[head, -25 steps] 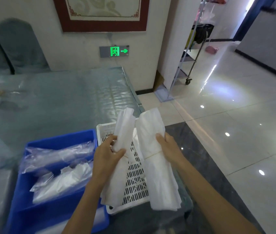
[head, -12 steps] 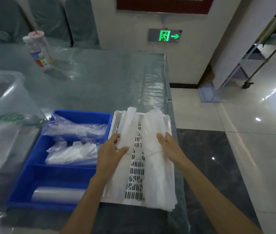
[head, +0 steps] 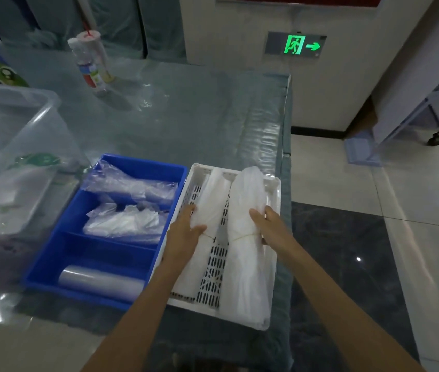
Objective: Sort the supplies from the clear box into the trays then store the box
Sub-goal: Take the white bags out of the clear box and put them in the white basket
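Note:
Two white bag bundles, each tied round the middle with a rubber band, lie lengthwise in the white slotted tray. My left hand grips the left bundle at its tie. My right hand grips the thicker right bundle at its tie. Left of this tray stands the blue divided tray; its two far compartments hold clear plastic bags and its near one a clear roll. The clear box stands at the far left, with white items dimly visible inside.
A wrapped stack of cups lies tilted on the plastic-covered table behind the trays. The table's right edge runs beside the white tray, with shiny tiled floor beyond. A wheeled metal trolley stands at the far right.
Both bundles went from being held tilted up above the white tray to lying down flat inside it. The view swung left, bringing the clear box and cups into sight.

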`<control>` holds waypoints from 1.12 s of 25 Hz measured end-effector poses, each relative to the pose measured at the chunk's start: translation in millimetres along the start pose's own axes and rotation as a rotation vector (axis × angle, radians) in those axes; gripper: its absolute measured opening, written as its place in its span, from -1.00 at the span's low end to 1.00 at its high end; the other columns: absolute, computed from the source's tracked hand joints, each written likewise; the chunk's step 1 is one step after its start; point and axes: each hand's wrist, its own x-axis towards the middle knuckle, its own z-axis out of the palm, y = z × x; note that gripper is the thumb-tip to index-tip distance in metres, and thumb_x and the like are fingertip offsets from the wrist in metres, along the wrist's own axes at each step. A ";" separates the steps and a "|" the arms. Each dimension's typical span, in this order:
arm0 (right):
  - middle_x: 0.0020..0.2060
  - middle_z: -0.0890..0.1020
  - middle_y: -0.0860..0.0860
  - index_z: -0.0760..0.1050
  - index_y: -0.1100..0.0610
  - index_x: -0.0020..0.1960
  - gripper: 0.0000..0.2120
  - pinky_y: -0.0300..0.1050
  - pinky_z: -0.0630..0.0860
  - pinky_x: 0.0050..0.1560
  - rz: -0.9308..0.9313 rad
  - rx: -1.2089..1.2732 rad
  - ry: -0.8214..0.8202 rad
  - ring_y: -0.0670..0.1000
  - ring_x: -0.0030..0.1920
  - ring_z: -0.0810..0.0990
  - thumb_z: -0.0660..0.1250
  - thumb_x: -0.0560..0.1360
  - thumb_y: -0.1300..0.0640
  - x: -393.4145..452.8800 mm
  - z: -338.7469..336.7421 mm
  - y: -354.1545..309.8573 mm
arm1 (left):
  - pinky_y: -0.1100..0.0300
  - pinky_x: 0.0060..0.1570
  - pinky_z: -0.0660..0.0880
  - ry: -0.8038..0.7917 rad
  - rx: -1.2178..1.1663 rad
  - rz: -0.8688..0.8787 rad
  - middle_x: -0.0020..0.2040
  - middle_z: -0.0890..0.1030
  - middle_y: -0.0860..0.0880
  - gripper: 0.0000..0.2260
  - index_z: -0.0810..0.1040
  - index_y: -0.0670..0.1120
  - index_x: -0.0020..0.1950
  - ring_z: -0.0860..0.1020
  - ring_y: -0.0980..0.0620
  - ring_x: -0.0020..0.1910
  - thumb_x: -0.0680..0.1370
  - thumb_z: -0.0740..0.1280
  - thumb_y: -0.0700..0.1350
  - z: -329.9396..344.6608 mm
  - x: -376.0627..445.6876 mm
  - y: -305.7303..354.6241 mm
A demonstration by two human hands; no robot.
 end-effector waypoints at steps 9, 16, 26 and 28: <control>0.15 0.54 0.01 0.38 0.04 0.20 -0.73 0.16 0.53 0.18 0.001 0.065 -0.020 0.04 0.12 0.56 0.17 0.58 -0.06 2.9 3.1 -8.2 | 0.01 0.02 0.56 0.022 0.536 0.356 0.36 0.32 -0.05 -0.52 0.32 -0.01 0.38 0.39 -0.07 0.27 0.50 0.38 -0.16 -11.4 -2.8 -20.7; 0.20 0.53 -0.02 0.35 -0.01 0.26 -0.76 0.08 0.50 0.22 -0.095 0.108 0.023 0.01 0.16 0.53 0.15 0.61 -0.01 -1.5 17.0 -27.9 | 0.09 0.09 0.50 -0.041 0.442 0.409 0.23 0.51 0.02 -0.71 0.47 -0.03 0.29 0.45 0.02 0.22 0.60 0.22 0.03 -28.9 4.5 -4.7; 0.18 0.54 -0.02 0.36 0.06 0.29 -0.59 0.12 0.56 0.15 -0.238 0.112 0.146 0.01 0.17 0.55 0.30 0.52 -0.09 -6.1 40.1 -52.7 | 0.42 -0.28 0.43 -0.319 -0.389 0.031 -0.07 0.52 0.21 -0.95 0.39 0.21 -0.05 0.50 0.29 -0.12 0.56 0.25 0.11 -37.7 -10.5 49.1; 0.14 0.55 -0.02 0.37 0.07 0.29 -0.56 0.12 0.56 0.15 -0.245 0.060 0.195 0.02 0.14 0.56 0.35 0.49 -0.07 -4.8 40.9 -54.2 | 0.36 -0.20 0.43 -0.307 -0.388 0.020 -0.06 0.53 0.15 -0.88 0.43 0.13 -0.02 0.51 0.22 -0.09 0.54 0.28 0.13 -39.4 -3.1 43.2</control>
